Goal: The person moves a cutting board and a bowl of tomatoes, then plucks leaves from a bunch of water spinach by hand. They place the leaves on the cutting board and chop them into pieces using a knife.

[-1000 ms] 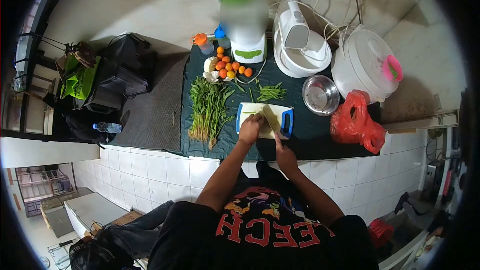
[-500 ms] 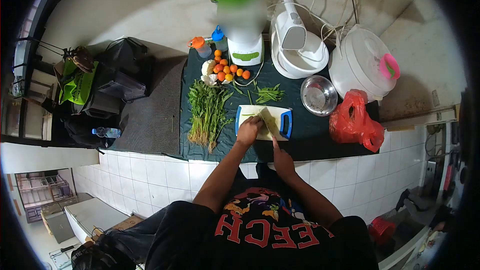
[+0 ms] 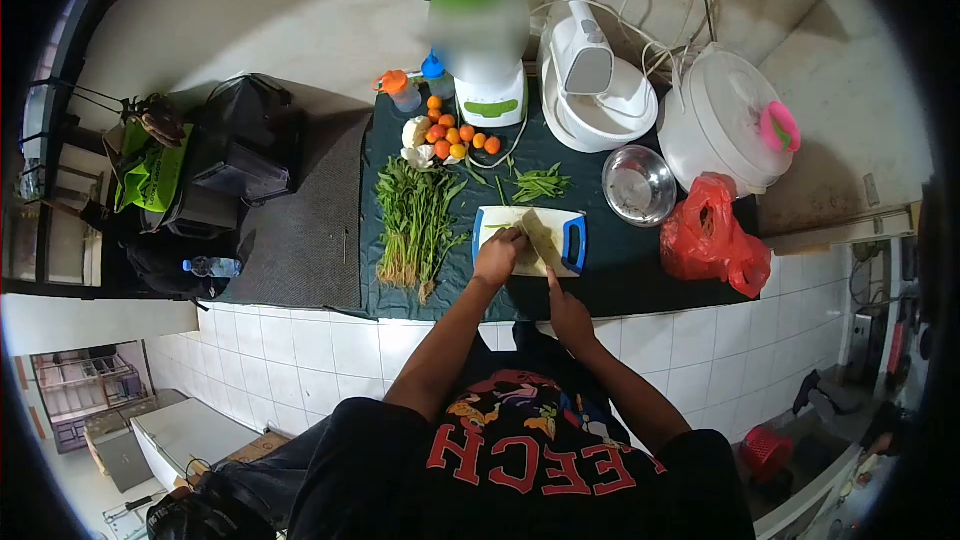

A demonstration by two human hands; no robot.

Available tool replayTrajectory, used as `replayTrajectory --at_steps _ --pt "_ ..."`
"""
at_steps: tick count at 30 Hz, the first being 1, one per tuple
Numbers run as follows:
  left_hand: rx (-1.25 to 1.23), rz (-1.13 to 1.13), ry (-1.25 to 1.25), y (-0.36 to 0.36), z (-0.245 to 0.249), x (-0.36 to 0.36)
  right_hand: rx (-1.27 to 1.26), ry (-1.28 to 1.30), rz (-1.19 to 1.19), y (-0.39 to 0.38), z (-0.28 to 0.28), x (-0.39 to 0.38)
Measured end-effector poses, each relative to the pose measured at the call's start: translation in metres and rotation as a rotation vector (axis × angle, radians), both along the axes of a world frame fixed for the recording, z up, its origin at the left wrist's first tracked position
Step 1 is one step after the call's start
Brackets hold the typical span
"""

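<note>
My left hand point(image 3: 499, 256) is closed over a slim green vegetable point(image 3: 497, 228) at the left half of the cutting board point(image 3: 573, 216), its fingertips hiding most of it. My right hand point(image 3: 570, 320) grips a knife point(image 3: 538, 243) by the handle. The wide blade slants across the middle of the board, close beside my left fingertips. White with blue ends, the board lies near the table's front edge. Behind it is a small heap of green pieces point(image 3: 541, 183). A bunch of leafy greens point(image 3: 412, 215) with roots lies to the left.
Tomatoes point(image 3: 467, 133) and garlic point(image 3: 416, 132) sit behind the greens, near a blender point(image 3: 491, 100). A stand mixer point(image 3: 585, 65), a steel bowl point(image 3: 639, 186), a red plastic bag point(image 3: 715, 240) and a large white container point(image 3: 720, 120) occupy the right side.
Both hands stay almost in place, the left on the vegetable and the right on the knife. The whole view has shifted very slightly.
</note>
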State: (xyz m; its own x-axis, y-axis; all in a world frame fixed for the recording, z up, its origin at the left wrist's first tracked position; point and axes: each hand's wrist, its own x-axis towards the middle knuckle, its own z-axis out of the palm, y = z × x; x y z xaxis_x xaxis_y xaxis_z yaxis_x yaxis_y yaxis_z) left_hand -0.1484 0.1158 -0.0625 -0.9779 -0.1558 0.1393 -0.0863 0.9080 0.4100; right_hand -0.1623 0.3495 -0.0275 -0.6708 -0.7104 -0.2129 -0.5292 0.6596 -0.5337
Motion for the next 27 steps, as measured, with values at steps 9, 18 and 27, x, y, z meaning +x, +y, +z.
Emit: replayTrajectory --at_steps 9,18,27 --pt "0.096 0.023 -0.022 -0.004 -0.002 0.0 -0.087 0.014 -0.049 -0.032 -0.011 -0.014" --pt "0.061 -0.033 0.016 -0.006 0.0 0.003 -0.06 -0.071 -0.051 -0.011 -0.002 0.006" --pt "0.048 -0.036 0.0 -0.001 0.0 0.008 0.011 -0.031 -0.09 -0.038 -0.007 -0.003"
